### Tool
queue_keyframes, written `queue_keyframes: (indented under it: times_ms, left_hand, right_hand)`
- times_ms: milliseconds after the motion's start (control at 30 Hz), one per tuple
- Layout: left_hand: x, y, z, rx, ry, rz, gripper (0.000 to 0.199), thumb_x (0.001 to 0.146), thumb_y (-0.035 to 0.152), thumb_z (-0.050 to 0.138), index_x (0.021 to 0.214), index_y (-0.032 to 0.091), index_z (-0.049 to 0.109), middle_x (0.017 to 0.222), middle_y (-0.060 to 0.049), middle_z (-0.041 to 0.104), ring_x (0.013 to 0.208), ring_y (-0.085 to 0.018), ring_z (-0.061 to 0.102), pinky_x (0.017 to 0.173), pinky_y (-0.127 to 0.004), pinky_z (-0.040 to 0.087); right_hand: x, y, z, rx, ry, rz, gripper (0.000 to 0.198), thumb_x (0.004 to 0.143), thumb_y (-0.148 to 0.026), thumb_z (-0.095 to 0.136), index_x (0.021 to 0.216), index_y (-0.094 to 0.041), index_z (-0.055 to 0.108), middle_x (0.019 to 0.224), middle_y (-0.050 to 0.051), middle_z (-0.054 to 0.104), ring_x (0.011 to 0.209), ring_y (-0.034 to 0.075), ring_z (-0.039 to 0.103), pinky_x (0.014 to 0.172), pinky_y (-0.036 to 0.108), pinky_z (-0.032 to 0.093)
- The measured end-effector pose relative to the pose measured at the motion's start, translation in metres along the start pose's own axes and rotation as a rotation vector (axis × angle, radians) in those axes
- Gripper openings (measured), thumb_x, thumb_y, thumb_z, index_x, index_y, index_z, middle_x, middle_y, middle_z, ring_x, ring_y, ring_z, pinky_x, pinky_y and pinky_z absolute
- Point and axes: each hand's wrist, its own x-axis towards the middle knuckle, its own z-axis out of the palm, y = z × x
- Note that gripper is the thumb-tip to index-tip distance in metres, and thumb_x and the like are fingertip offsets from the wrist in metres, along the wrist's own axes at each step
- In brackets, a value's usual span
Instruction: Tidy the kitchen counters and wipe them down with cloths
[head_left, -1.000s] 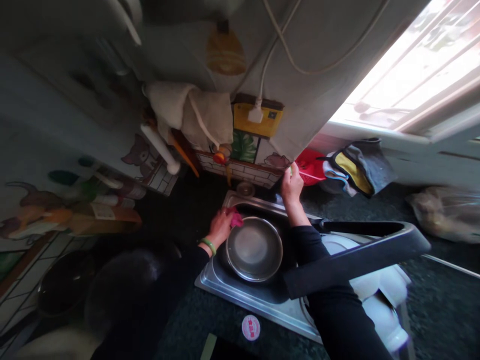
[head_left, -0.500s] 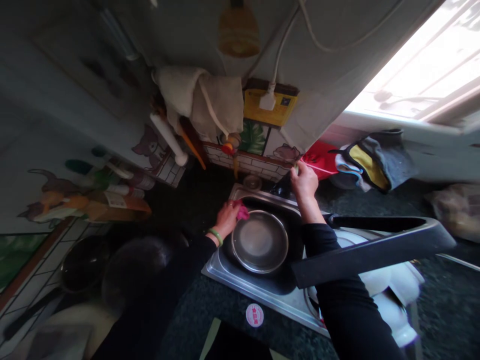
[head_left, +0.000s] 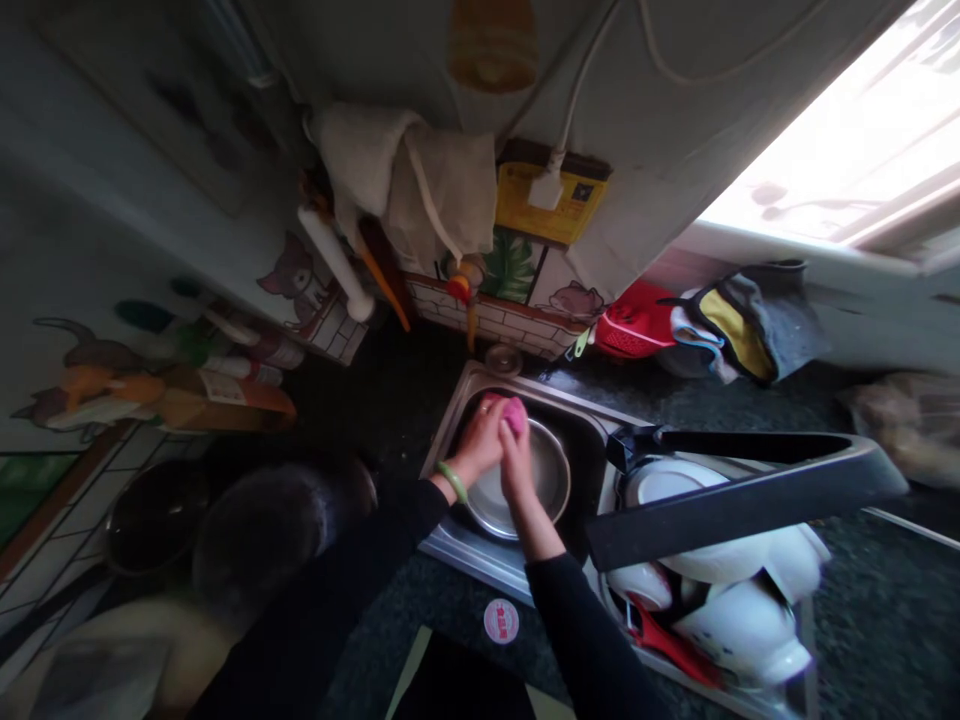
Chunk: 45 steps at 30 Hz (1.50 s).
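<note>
The left hand and right hand were clenched together around a soft, crumpled pink cloth, its half-hidden long axis seemingly pointing toward the brick-patterned wall, over a round, shiny metal bowl in the smooth steel sink.

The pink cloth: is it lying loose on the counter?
No, the left hand and right hand are together at the pink cloth, over the sink.

The cloth is pink, the bangle green, the countertop dark and speckled.
</note>
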Motion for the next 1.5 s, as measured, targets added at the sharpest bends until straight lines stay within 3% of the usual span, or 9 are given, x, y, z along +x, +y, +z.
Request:
queue_keyframes:
  times_ms: [200,333,500,667,833,1133,1267,1367,1500]
  left_hand:
    - [-0.019,0.003,0.022,-0.238,-0.211,0.243,0.068,0.084,0.013,0.065,0.149,0.023,0.049,0.149,-0.012,0.059,0.139,-0.028,0.055,0.12,-0.051,0.044]
    - [-0.049,-0.017,0.006,-0.228,-0.056,0.091,0.059,0.085,0.011,0.063,0.143,0.02,0.055,0.146,-0.015,0.061,0.137,-0.029,0.057,0.118,-0.054,0.045]
    - [-0.102,-0.049,-0.023,-0.292,0.138,-0.119,0.05,0.089,0.012,0.059,0.137,0.024,0.059,0.138,-0.012,0.066,0.124,-0.025,0.065,0.106,-0.048,0.055]
    - [-0.134,-0.063,-0.037,-0.353,0.245,-0.235,0.044,0.091,0.013,0.056,0.134,0.022,0.06,0.131,-0.012,0.069,0.112,-0.022,0.07,0.098,-0.043,0.058]
    - [-0.133,-0.059,-0.04,-0.386,0.254,-0.214,0.045,0.09,0.011,0.056,0.134,0.022,0.06,0.129,-0.011,0.07,0.109,-0.02,0.07,0.096,-0.041,0.059]
    - [-0.125,-0.079,-0.043,-0.37,0.363,-0.331,0.045,0.087,0.01,0.06,0.131,0.019,0.061,0.124,-0.014,0.07,0.113,-0.024,0.068,0.097,-0.044,0.058]
    - [-0.128,-0.086,-0.042,-0.307,0.403,-0.367,0.044,0.088,0.01,0.058,0.131,0.018,0.06,0.129,-0.016,0.067,0.119,-0.026,0.065,0.103,-0.046,0.055]
    - [-0.135,-0.086,-0.038,-0.266,0.383,-0.393,0.045,0.088,0.008,0.056,0.131,0.017,0.06,0.132,-0.017,0.066,0.123,-0.027,0.063,0.106,-0.048,0.053]
    - [-0.145,-0.087,-0.034,-0.216,0.374,-0.38,0.046,0.09,0.007,0.052,0.134,0.015,0.058,0.136,-0.018,0.063,0.128,-0.028,0.06,0.109,-0.048,0.051]
  right_hand:
    - [0.035,0.016,-0.042,-0.191,0.574,-0.215,0.06,0.081,-0.034,0.06,0.137,-0.014,0.052,0.131,0.015,0.062,0.121,0.027,0.061,0.111,0.047,0.046]
    - [0.068,0.028,-0.06,-0.527,0.802,-0.266,0.058,0.082,-0.018,0.051,0.14,-0.013,0.052,0.138,0.021,0.054,0.137,0.033,0.05,0.118,0.055,0.038]
    - [0.105,0.052,-0.027,-0.671,0.978,-0.068,0.068,0.079,-0.007,0.041,0.147,-0.013,0.044,0.144,0.028,0.04,0.144,0.041,0.042,0.118,0.064,0.034]
    - [0.097,0.069,0.037,-0.634,0.772,-0.086,0.075,0.075,-0.006,0.037,0.149,-0.013,0.041,0.147,0.027,0.032,0.147,0.04,0.037,0.118,0.062,0.034]
    - [0.059,0.071,0.083,-0.585,0.303,-0.267,0.058,0.079,-0.014,0.039,0.135,-0.015,0.053,0.146,0.023,0.04,0.145,0.035,0.037,0.119,0.058,0.032]
    - [0.08,0.037,0.065,-0.637,-0.279,-0.306,0.021,0.078,-0.022,0.049,0.089,-0.022,0.067,0.117,0.011,0.067,0.121,0.029,0.055,0.113,0.048,0.04]
    - [0.009,0.052,0.051,-0.567,-0.364,-0.294,0.025,0.083,-0.025,0.052,0.101,-0.022,0.069,0.136,0.012,0.06,0.132,0.028,0.051,0.114,0.046,0.041]
    - [-0.051,0.062,0.028,-0.565,-0.567,-0.224,0.03,0.08,-0.022,0.054,0.105,-0.023,0.07,0.141,0.011,0.058,0.128,0.027,0.055,0.109,0.043,0.046]
    - [-0.045,0.047,0.016,-0.548,-0.659,-0.158,0.031,0.078,-0.02,0.05,0.1,-0.024,0.071,0.121,0.007,0.068,0.113,0.025,0.063,0.102,0.042,0.051]
